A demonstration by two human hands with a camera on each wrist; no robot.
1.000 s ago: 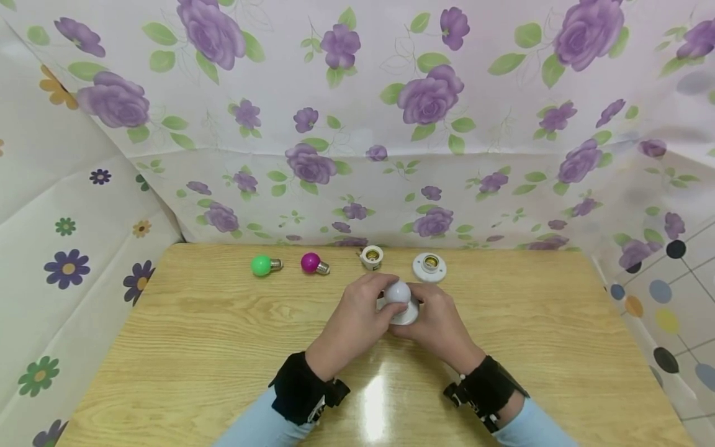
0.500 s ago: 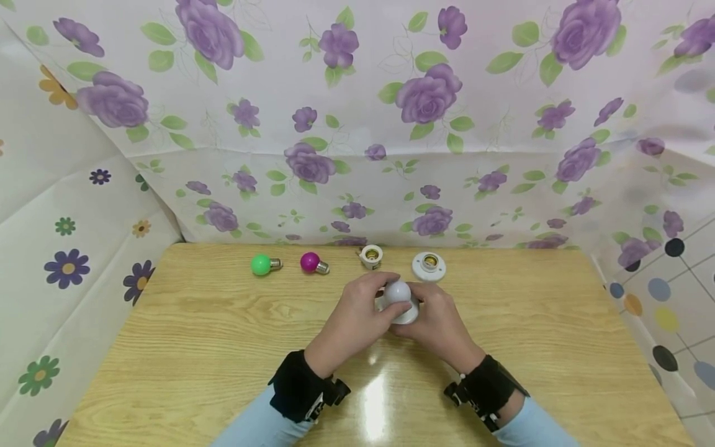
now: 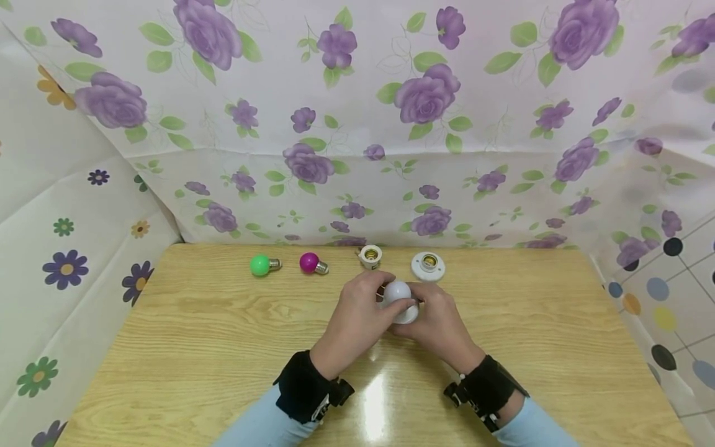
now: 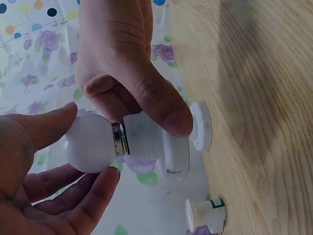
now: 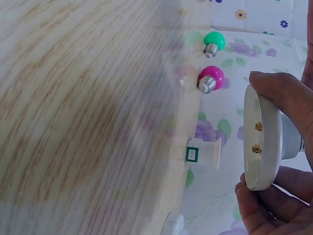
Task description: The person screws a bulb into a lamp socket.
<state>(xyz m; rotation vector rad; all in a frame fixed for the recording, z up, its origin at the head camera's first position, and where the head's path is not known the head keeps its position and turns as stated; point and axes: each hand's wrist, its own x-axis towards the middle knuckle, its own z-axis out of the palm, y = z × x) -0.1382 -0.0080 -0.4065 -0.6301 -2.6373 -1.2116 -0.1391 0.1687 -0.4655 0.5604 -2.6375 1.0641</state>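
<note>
Above the middle of the table, my left hand [image 3: 360, 310] grips a white light bulb [image 4: 90, 142] between thumb and fingers. My right hand [image 3: 438, 320] holds a white round lamp socket [image 4: 144, 137] by its wide base, thumb on one side and fingers on the other. Part of the bulb's metal screw thread [image 4: 119, 139] shows at the socket's mouth; the rest of the thread is hidden inside. Two brass screws [image 5: 257, 149] are visible on the underside of the socket's base in the right wrist view.
Along the back of the wooden table [image 3: 223, 347] lie a green bulb [image 3: 260, 265] and a purple bulb [image 3: 310, 262]. To their right stand a small white socket [image 3: 371, 256] and a round white socket [image 3: 428, 266]. Flowered sheeting [image 3: 363, 186] rises behind them.
My left thumb has slid a little to the right around the bulb, and the left wrist has shifted slightly right. The right hand keeps its place on the lamp socket.
</note>
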